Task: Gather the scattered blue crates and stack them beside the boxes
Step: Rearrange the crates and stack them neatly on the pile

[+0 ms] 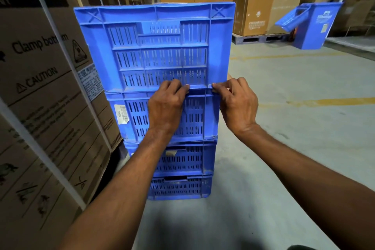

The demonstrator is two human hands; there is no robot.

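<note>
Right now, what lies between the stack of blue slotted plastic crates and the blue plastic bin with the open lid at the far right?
Only bare grey concrete floor with yellow painted lines, in the head view.

The grey concrete floor point(284, 128) carries a stack of blue crates point(180, 186) beside cardboard boxes point(46, 107).

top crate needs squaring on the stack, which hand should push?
Right, probably. The right hand pinches the seam at the top crate's right corner, with open floor beside it. The left hand sits mid-face, boxes close on that side, so it has less leverage.
</note>
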